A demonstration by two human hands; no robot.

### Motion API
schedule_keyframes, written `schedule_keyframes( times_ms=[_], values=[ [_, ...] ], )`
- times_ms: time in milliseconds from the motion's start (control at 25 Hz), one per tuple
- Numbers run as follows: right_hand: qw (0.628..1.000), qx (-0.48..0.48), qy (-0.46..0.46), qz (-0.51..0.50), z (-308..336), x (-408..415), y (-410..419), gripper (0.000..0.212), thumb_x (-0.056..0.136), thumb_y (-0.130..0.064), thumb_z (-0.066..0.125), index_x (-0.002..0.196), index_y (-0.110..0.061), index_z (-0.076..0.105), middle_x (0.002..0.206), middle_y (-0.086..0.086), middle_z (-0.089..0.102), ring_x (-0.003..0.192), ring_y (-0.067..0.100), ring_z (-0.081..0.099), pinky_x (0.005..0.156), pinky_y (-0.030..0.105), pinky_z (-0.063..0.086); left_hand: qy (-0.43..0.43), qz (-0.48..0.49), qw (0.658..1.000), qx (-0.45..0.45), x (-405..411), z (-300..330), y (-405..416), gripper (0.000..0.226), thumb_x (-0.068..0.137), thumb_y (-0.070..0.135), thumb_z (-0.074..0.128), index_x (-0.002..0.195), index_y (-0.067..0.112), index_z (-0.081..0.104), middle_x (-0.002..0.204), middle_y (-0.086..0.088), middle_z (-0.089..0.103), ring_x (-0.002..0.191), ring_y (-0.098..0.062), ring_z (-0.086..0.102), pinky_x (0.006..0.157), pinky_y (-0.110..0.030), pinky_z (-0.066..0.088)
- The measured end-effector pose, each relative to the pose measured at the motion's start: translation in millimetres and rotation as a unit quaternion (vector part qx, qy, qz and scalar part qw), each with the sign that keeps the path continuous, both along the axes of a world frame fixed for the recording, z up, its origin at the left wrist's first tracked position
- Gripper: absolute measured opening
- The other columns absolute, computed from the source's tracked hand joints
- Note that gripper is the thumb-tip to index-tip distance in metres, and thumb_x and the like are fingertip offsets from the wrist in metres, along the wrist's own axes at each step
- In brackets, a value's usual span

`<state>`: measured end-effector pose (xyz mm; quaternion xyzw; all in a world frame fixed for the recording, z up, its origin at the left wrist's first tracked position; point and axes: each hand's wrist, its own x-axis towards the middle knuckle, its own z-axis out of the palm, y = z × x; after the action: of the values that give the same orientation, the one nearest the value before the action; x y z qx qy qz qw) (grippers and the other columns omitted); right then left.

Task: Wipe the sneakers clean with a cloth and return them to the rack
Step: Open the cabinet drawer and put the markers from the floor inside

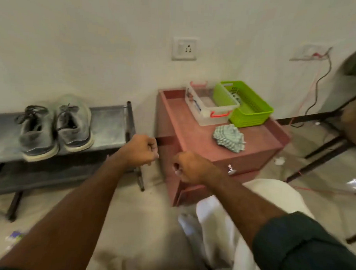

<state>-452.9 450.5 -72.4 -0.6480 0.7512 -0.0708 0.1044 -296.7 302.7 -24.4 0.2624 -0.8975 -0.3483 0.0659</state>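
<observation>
Your left hand (141, 150) and right hand (189, 167) hang as empty fists, fingers curled tight, between a metal shoe rack (109, 120) and a reddish cabinet (193, 135). The grey sneakers (56, 130) sit side by side on the rack's top shelf; the crumpled cloth (229, 137) lies on the cabinet near a green basket (252, 109).

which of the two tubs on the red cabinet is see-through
The clear plastic box with red handles, on the left. The green basket touching its right side is opaque, with perforated walls.
</observation>
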Motion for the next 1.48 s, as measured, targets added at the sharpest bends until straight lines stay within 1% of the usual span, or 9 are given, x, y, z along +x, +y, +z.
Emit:
schedule_keyframes(
  times_ms=[240, 400, 480, 640, 800, 960, 1080, 1320, 1480],
  values=[
    [0.993, -0.016, -0.002, -0.116, 94, -108, 78, 0.015, 0.067, -0.008, 0.061, 0.072, -0.022, 0.065, 0.070, -0.005, 0.067, 0.066, 0.014, 0.059, 0.056, 0.018, 0.041, 0.094, -0.017, 0.995, -0.020, -76, 33, 66, 0.016, 0.077, 0.015, 0.072, 0.065, 0.008, 0.063, 0.062, -0.008, 0.068, 0.058, -0.025, 0.066, 0.058, -0.037, 0.055],
    [0.959, 0.255, 0.035, -0.115, 36, -152, 117, 0.028, 0.079, -0.014, 0.063, 0.105, -0.017, 0.075, 0.104, 0.003, 0.073, 0.094, 0.023, 0.066, 0.073, 0.023, 0.046, 0.026, -0.094, 0.994, -0.051, -120, 4, 109, 0.011, 0.078, 0.017, 0.068, 0.070, 0.011, 0.063, 0.065, -0.005, 0.066, 0.062, -0.022, 0.064, 0.060, -0.035, 0.053],
    [0.931, 0.324, 0.042, -0.161, 10, -173, 117, 0.039, 0.082, -0.023, 0.065, 0.120, -0.020, 0.068, 0.118, 0.001, 0.068, 0.108, 0.025, 0.063, 0.083, 0.027, 0.046, -0.020, -0.128, 0.989, -0.068, -137, -18, 124, 0.008, 0.076, 0.023, 0.062, 0.071, 0.019, 0.058, 0.068, 0.002, 0.064, 0.067, -0.019, 0.061, 0.062, -0.034, 0.054],
    [0.916, 0.302, -0.025, -0.263, -13, -174, 103, 0.059, 0.075, -0.057, 0.066, 0.128, -0.033, 0.061, 0.133, -0.009, 0.059, 0.117, 0.021, 0.058, 0.097, 0.033, 0.045, -0.077, -0.143, 0.983, -0.086, -146, -55, 143, 0.008, 0.083, 0.021, 0.058, 0.083, 0.026, 0.051, 0.080, 0.006, 0.057, 0.077, -0.020, 0.054, 0.065, -0.032, 0.043],
    [0.909, 0.303, -0.022, -0.285, -30, -161, 94, 0.040, 0.091, -0.041, 0.064, 0.127, -0.024, 0.065, 0.128, -0.001, 0.063, 0.112, 0.023, 0.061, 0.086, 0.032, 0.047, -0.102, -0.154, 0.975, -0.126, -131, -80, 146, 0.034, 0.092, 0.019, 0.061, 0.125, 0.018, 0.054, 0.126, -0.002, 0.059, 0.114, -0.025, 0.057, 0.095, -0.041, 0.050],
    [0.901, 0.223, 0.009, -0.372, -64, -129, 86, 0.036, 0.095, -0.027, 0.060, 0.127, -0.010, 0.060, 0.125, 0.010, 0.061, 0.116, 0.029, 0.060, 0.095, 0.038, 0.051, -0.065, -0.154, 0.977, -0.135, -117, -100, 139, 0.055, 0.095, 0.018, 0.059, 0.148, 0.014, 0.044, 0.155, -0.005, 0.043, 0.141, -0.022, 0.041, 0.115, -0.034, 0.032],
    [0.887, 0.145, 0.054, -0.435, -74, -115, 86, 0.031, 0.105, -0.022, 0.041, 0.119, -0.008, 0.064, 0.118, 0.014, 0.067, 0.112, 0.030, 0.063, 0.090, 0.036, 0.052, -0.020, -0.158, 0.973, -0.165, -109, -108, 133, 0.052, 0.092, 0.013, 0.063, 0.142, 0.007, 0.051, 0.148, -0.012, 0.050, 0.137, -0.027, 0.047, 0.114, -0.036, 0.036],
    [0.840, 0.069, -0.045, -0.537, -66, -94, 95, 0.036, 0.105, -0.027, 0.038, 0.112, -0.009, 0.068, 0.114, 0.013, 0.068, 0.108, 0.030, 0.063, 0.090, 0.036, 0.050, 0.033, -0.197, 0.944, -0.262, -87, -113, 123, 0.043, 0.074, 0.003, 0.071, 0.116, 0.008, 0.064, 0.114, -0.011, 0.066, 0.099, -0.030, 0.065, 0.080, -0.040, 0.056],
    [0.790, 0.036, -0.107, -0.603, -67, -65, 123, 0.028, 0.104, -0.022, 0.040, 0.122, -0.008, 0.057, 0.123, 0.013, 0.061, 0.115, 0.028, 0.060, 0.095, 0.034, 0.048, 0.034, -0.186, 0.948, -0.257, -88, -106, 132, 0.051, 0.081, 0.030, 0.074, 0.127, 0.014, 0.058, 0.119, -0.008, 0.057, 0.102, -0.024, 0.056, 0.083, -0.039, 0.053]
  ],
)
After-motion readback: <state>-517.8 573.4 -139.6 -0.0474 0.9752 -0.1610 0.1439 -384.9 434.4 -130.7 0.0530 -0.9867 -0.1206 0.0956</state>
